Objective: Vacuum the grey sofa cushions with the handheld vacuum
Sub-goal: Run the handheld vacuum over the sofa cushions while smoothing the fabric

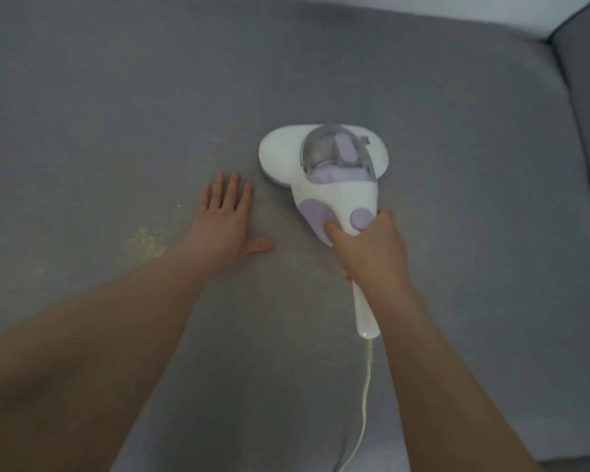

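A white and lilac handheld vacuum [324,165] rests head-down on the grey sofa cushion [116,97], its clear dust cup facing up. My right hand [368,253] is wrapped around its handle, thumb on the lilac side panel. My left hand [223,223] lies flat on the cushion just left of the vacuum, fingers spread and pointing away, holding nothing. A patch of pale yellowish crumbs [145,241] sits on the fabric to the left of my left wrist.
The vacuum's white cord [365,396] trails from the handle toward the cushion's near edge. A grey armrest [586,97] rises at the right. A pale wall strip [423,11] runs behind the cushion at the top.
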